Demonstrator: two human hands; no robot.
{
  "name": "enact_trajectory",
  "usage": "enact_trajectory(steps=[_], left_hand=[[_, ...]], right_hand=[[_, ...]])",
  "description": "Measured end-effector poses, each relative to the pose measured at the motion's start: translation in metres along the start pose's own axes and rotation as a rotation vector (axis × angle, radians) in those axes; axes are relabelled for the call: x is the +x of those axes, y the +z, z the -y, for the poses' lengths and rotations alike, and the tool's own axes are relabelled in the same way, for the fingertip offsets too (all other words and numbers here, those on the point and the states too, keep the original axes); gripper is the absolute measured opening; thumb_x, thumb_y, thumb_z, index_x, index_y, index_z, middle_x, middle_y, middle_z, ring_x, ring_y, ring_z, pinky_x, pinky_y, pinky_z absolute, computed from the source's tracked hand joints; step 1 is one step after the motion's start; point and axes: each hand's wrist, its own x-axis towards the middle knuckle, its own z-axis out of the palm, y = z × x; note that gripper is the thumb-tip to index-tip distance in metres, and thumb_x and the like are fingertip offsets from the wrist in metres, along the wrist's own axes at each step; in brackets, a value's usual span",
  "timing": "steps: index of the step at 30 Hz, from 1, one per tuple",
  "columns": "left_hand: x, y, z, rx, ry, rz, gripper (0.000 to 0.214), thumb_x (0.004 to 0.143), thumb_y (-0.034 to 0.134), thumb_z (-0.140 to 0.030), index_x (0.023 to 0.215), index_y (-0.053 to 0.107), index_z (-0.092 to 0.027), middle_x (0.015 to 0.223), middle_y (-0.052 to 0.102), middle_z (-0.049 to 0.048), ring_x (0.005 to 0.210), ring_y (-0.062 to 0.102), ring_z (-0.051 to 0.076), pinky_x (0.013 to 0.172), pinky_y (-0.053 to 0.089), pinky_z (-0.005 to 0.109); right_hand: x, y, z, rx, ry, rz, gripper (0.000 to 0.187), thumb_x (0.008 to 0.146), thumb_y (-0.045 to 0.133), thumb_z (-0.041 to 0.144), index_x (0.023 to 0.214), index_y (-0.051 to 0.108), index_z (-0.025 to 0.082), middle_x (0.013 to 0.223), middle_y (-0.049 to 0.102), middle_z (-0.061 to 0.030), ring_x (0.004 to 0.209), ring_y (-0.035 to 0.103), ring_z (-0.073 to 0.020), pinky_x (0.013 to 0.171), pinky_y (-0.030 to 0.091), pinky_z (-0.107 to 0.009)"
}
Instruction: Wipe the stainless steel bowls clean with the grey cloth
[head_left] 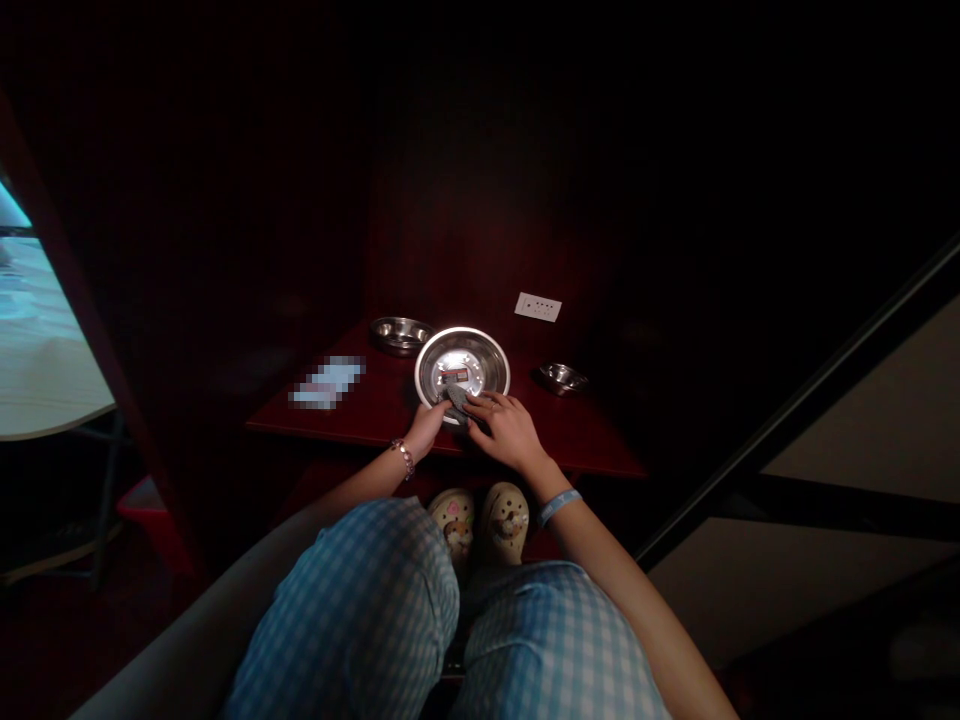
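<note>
A shiny metal bowl (489,372) is tipped toward me over the front of a dark red shelf (352,418), with a label on its inner bottom. My left hand (426,428) grips the near left rim, its fingers partly hidden. A grey cloth (459,398) lies against the bowl's near inner wall. My right hand (508,428) presses and holds this cloth at the near right side, fingers bent over it. Behind and to the left rests a metal dish (401,336). Off to the right stands a smaller metal bowl (564,379).
A blurred-out pale item (328,383) lies on the shelf's left part. A white socket plate (538,307) is on the back wall. Dark panels rise on both sides. My knees and beige clogs (504,522) are below the shelf edge. A light table (45,350) stands far left.
</note>
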Motion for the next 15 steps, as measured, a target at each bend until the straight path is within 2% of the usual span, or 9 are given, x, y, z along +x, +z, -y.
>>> enact_trajectory(steps=[6, 15], left_hand=[[0.0021, -0.0021, 0.0028, 0.022, -0.019, 0.004, 0.027, 0.062, 0.073, -0.022, 0.088, 0.07, -0.014, 0.092, 0.076, 0.0082, 0.11, 0.066, 0.03, 0.103, 0.045, 0.044], [0.0025, -0.001, 0.0012, -0.016, -0.016, 0.023, 0.035, 0.076, 0.073, -0.042, 0.098, 0.069, -0.015, 0.103, 0.075, 0.0102, 0.113, 0.065, 0.026, 0.104, 0.045, 0.04]], right_hand=[[-0.0001, 0.0031, -0.0018, -0.022, -0.043, -0.067, 0.032, 0.094, 0.054, 0.035, 0.116, 0.07, 0.018, 0.134, 0.063, -0.0097, 0.134, 0.045, -0.0255, 0.111, 0.032, -0.044], [-0.0012, 0.0027, -0.0029, 0.02, -0.122, -0.015, 0.036, 0.097, 0.048, 0.031, 0.127, 0.062, 0.015, 0.139, 0.059, -0.01, 0.133, 0.046, -0.0237, 0.109, 0.035, -0.039]])
